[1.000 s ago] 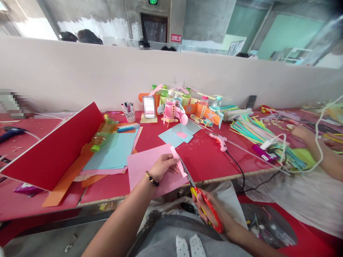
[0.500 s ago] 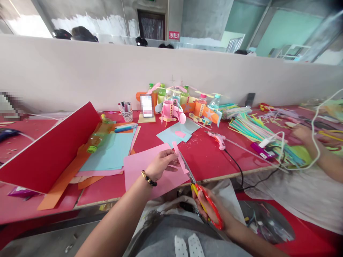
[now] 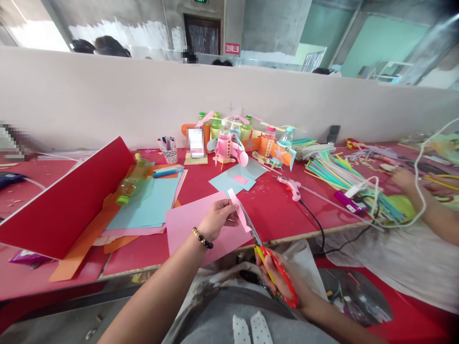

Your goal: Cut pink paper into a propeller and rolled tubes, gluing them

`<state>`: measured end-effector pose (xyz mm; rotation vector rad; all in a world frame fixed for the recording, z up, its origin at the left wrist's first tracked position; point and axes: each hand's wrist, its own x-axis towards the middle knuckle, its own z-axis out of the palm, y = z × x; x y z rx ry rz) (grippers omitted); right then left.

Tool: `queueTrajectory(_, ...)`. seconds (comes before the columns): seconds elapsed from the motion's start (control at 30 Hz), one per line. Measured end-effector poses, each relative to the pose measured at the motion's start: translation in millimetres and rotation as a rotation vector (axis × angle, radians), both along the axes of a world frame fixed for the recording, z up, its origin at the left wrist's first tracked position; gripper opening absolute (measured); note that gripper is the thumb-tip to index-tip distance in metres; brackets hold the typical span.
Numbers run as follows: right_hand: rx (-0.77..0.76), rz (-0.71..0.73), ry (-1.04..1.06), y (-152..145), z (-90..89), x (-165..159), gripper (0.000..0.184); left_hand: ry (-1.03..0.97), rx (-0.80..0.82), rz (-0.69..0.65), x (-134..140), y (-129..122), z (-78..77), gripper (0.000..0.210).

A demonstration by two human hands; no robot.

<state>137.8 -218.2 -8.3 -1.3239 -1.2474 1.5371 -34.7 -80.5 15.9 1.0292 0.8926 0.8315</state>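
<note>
My left hand (image 3: 219,219) pinches a narrow pink paper strip (image 3: 239,210) between thumb and fingers. My right hand (image 3: 274,272) is closed around the handles of red scissors (image 3: 283,274), with a yellow pencil or stick (image 3: 268,267) held alongside them. The scissor blades point up and away, right against the strip's right edge. Beneath my left hand a large sheet of pink paper (image 3: 193,224) lies on the red table, reaching its front edge. Farther off, a small pink paper piece (image 3: 240,180) rests on light-blue sheets (image 3: 224,180).
A pink glue gun (image 3: 292,187) lies right of the sheets. Paper-decorated bottles (image 3: 225,143) stand at the back. At left are blue paper (image 3: 143,203), a green bottle (image 3: 133,181) and a red board (image 3: 71,196). Another person's arm (image 3: 426,200) is at right, near colourful strips (image 3: 337,169).
The pink strip has shifted and turned slightly in my left hand, its top end moving a little left. The scissors stay almost where they were.
</note>
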Motion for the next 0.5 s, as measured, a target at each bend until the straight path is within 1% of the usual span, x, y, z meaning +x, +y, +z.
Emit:
queueTrajectory(0.13,0.029,0.049,-0.004,-0.3,2.0,-0.2,0.045,-0.002,0.008,-0.003,1.3,-1.1,0.7,0.025)
queueTrajectory(0.33,0.057,0.04,-0.034,0.1,3.4,-0.4,0.047,-0.007,0.02,0.0,3.8,-1.4,1.3,0.024)
queueTrajectory(0.5,0.007,0.01,0.007,-0.8,-0.4,0.0,0.044,-0.026,0.026,0.012,5.2,-2.1,4.0,0.025)
